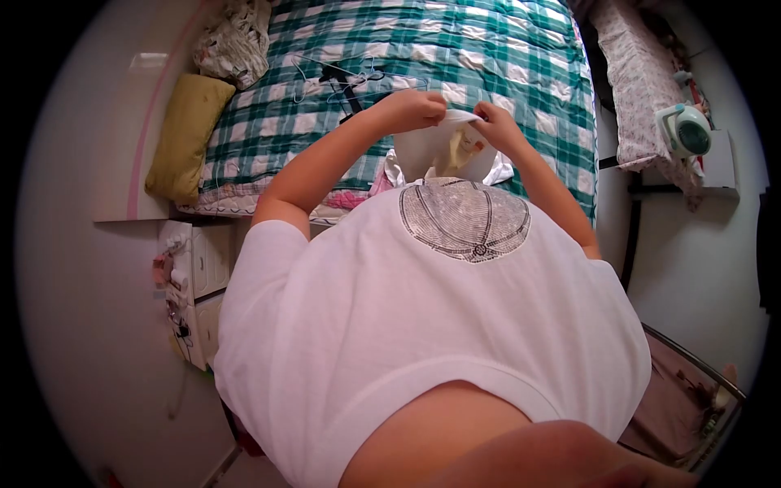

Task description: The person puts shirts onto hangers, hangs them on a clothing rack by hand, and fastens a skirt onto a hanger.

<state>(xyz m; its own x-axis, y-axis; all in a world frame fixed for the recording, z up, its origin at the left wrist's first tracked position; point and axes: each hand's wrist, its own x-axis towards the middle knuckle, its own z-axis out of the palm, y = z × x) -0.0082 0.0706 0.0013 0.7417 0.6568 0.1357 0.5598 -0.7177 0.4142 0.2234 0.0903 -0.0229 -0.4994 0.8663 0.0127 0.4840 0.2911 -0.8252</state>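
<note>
A white T-shirt (421, 145) with a yellow and orange print hangs between my two hands, over the near side of the bed. My left hand (417, 111) is closed on its upper edge at the left. At the right of the same edge, my right hand (498, 128) pinches the fabric. Its lower part is hidden behind the white top I wear, which has a silvery cap design. Just beyond my left hand, several thin wire hangers (411, 84) and a black hanger (350, 93) lie on the green and white checked quilt (521, 49).
An olive pillow (185, 138) and a bundled patterned cloth (236, 45) lie at the bed's left end. A white drawer cabinet (210, 260) stands at the left. To the right are a cloth-covered table (639, 89) and a pale green fan-like device (686, 130).
</note>
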